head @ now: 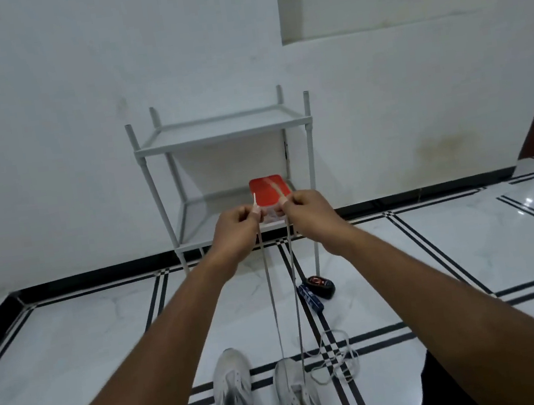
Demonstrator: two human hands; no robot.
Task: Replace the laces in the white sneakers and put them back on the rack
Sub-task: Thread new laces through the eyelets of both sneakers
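Two white sneakers [235,397] side by side on the floor [90,344], nearest. One new lace [273,303] rising from the right-hand shoe in two taut strands; one old lace [335,356] loose beside it. Left hand [234,232] and right hand [308,214] each pinching a lace end in curled fingers, evening lengths. Next, probably: threading upper eyelets. Farther: two dark items [316,289], one rack [231,173], one red box [269,190].

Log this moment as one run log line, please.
left hand: pinches lace end | right hand: pinches other end | lace: taut from right sneaker | rack: no sneakers
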